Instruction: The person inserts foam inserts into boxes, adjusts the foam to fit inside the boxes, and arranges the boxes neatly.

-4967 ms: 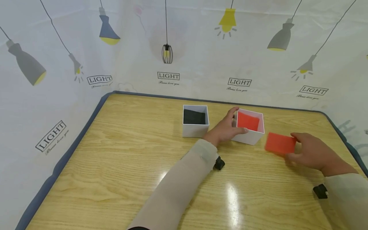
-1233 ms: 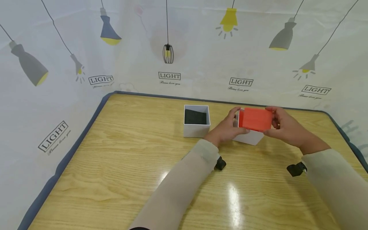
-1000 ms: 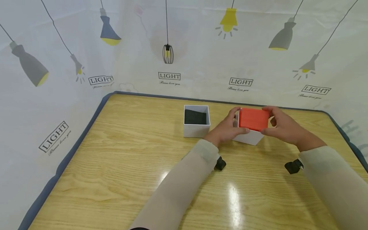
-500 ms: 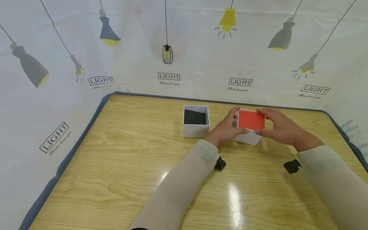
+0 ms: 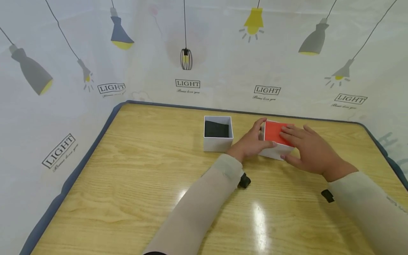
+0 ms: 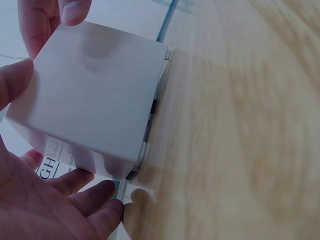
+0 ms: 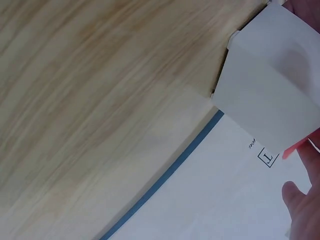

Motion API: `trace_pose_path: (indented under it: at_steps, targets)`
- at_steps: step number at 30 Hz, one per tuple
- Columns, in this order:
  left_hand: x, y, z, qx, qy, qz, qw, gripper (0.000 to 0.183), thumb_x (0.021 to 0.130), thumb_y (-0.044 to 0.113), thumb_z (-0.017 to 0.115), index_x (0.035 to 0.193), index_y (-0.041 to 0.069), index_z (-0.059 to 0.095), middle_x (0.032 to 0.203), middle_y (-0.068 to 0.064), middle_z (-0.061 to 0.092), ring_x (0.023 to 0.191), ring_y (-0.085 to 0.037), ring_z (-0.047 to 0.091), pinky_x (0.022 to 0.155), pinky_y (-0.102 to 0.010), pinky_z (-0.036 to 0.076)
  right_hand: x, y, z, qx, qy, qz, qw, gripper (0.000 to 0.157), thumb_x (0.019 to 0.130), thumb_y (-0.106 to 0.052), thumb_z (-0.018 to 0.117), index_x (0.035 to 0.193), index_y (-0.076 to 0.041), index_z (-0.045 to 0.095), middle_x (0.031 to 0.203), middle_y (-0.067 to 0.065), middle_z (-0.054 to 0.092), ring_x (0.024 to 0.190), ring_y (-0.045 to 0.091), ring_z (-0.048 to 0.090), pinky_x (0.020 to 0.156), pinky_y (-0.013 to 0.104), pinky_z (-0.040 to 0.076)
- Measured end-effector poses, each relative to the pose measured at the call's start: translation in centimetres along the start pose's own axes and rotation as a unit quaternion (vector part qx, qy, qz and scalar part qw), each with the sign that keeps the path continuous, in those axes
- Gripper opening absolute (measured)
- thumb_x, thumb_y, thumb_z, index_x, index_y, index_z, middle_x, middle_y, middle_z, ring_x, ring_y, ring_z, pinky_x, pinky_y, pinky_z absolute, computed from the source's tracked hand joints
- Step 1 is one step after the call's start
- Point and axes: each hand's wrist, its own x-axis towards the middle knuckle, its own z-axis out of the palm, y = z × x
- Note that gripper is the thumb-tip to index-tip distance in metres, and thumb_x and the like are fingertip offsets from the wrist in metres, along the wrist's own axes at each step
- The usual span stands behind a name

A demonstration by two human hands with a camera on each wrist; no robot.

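My left hand (image 5: 250, 144) grips a white open-topped box (image 5: 276, 152) from its left side, thumb at the near wall and fingers around the far side. In the left wrist view, fingers curve about the same box (image 6: 95, 90). A red block that looks like a sponge (image 5: 272, 131) fills the top of the box, about level with the rim. Straight fingers of my right hand (image 5: 313, 150) rest on the red block, with the thumb by the near wall. A thin red edge (image 7: 296, 148) shows at the box's rim in the right wrist view. The box's lower contents are hidden.
To the left stands a second white box (image 5: 217, 145) with a black block (image 5: 216, 129) low inside it. Both boxes sit on a wood-grain table (image 5: 143, 170), near its blue-trimmed back edge. Behind rises a pale sheet (image 5: 220, 56) printed with lamps.
The right hand brought the red block from the right over the box and lowered it in. It then let go and laid its fingers on top. The left hand kept its hold.
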Motion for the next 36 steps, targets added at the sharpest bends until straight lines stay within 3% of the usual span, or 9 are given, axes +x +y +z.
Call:
trace_pose_path:
  at_steps: [8,20,26,36]
  targets:
    - [-0.1,0.0,-0.2,-0.002,-0.001,0.005,1.0,0.095,0.095,0.036,0.077,0.168,0.039,0.016,0.167,0.0,0.037,0.147,-0.022,0.042,0.123,-0.046,0.036,-0.3,-0.1,0.2,-0.011,-0.016,-0.006,1.0,0.073,0.09,-0.033,0.083,0.149,0.003,0.057,0.155,0.02,0.055,0.144,0.041,0.05,0.123,0.065,0.026]
    - [0.0,-0.1,-0.1,-0.014,-0.003,0.014,0.9998,0.096,0.095,0.035,0.078,0.169,0.034,0.016,0.165,0.001,0.039,0.144,-0.019,0.044,0.121,-0.043,0.037,0.8,-0.4,-0.1,-0.021,-0.077,-0.007,0.997,0.07,0.094,-0.037,0.078,0.148,0.001,0.058,0.155,0.02,0.054,0.144,0.042,0.05,0.12,0.07,0.025]
    - [0.1,-0.1,-0.2,-0.017,-0.004,0.017,0.9997,0.096,0.095,0.034,0.078,0.169,0.033,0.017,0.163,0.0,0.041,0.141,-0.018,0.045,0.121,-0.041,0.038,1.3,-0.7,-0.2,-0.028,-0.086,-0.002,0.996,0.066,0.092,-0.035,0.079,0.145,-0.001,0.061,0.151,0.019,0.059,0.141,0.04,0.055,0.12,0.07,0.025]
    - [0.0,-0.2,-0.1,-0.005,-0.001,0.002,1.0,0.095,0.095,0.036,0.078,0.167,0.041,0.017,0.165,0.0,0.039,0.148,-0.021,0.042,0.124,-0.046,0.035,2.0,-0.8,0.2,-0.031,-0.091,-0.002,0.995,0.063,0.092,-0.034,0.078,0.144,-0.002,0.063,0.151,0.017,0.06,0.139,0.039,0.056,0.12,0.072,0.025]
